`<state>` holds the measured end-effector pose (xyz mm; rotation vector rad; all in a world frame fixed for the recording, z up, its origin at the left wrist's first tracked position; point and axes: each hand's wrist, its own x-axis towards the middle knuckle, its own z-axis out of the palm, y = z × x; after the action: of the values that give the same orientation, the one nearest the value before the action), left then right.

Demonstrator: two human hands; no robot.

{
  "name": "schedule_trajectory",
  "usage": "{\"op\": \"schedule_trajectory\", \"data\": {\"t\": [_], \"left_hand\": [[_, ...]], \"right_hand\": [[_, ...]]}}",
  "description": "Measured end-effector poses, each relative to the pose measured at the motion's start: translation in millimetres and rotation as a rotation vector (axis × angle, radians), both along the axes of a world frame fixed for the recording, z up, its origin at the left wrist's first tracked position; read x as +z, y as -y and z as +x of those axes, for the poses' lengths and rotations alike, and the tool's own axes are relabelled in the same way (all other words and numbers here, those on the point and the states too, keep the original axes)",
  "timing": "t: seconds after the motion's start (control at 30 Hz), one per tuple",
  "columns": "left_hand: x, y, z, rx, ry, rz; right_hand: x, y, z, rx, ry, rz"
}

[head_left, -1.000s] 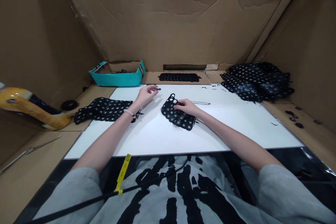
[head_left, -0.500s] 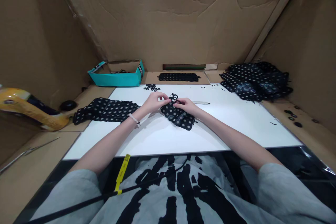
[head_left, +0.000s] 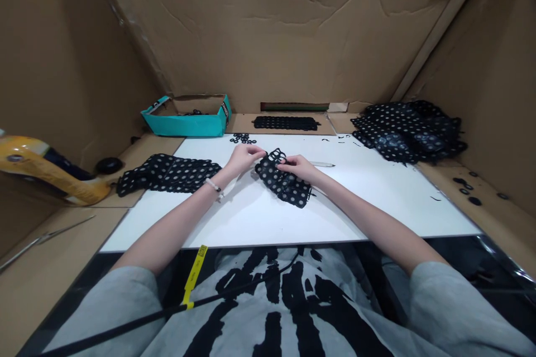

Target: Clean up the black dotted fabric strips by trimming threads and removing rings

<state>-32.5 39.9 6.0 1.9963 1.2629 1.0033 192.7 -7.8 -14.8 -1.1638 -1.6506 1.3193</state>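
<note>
In the head view, a piece of black sheet (head_left: 288, 187) with rows of round pale dots lies tilted on the white board in front of me. Open loops show at its upper end. My right hand (head_left: 299, 168) pinches its upper right edge between thumb and fingers. At the sheet's upper left, my left hand (head_left: 245, 159) has thumb and forefinger pressed together; whatever is between them is too small to make out. A white pen-like tool (head_left: 322, 164) lies just behind my right hand. Several black rings (head_left: 243, 138) are gathered behind my left hand.
Another dotted black sheet (head_left: 171, 174) lies left, and a heap of them (head_left: 408, 131) back right. A flat black strip (head_left: 286, 122) rests behind the white board (head_left: 234, 223). Around stand a teal box (head_left: 184, 125), a yellow bottle (head_left: 46, 170), tweezers (head_left: 46, 239) and cardboard walls (head_left: 251, 39).
My left hand has drawn slightly left, away from the sheet's top loops, which now show more fully. My right hand keeps its pinch on the sheet, nearly in place.
</note>
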Motion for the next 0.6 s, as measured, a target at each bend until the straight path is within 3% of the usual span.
{"op": "schedule_trajectory", "data": {"t": [0.13,0.23,0.4,0.6], "left_hand": [[-5.4,-25.9,-29.6,0.388,0.135,-0.016],[-10.7,-39.1,-49.1,0.476,-0.017,-0.042],[-13.5,-41.4,-52.9,0.425,-0.07,-0.123],[8.7,-13.5,-27.6,0.202,-0.081,0.232]], "right_hand": [[-2.3,-0.6,0.2,0.0,0.057,0.021],[-0.3,-1.6,2.2,0.023,0.136,0.07],[8.2,-2.0,7.4,0.041,0.289,0.05],[11.2,0.2,5.5,0.002,0.087,-0.007]]}}
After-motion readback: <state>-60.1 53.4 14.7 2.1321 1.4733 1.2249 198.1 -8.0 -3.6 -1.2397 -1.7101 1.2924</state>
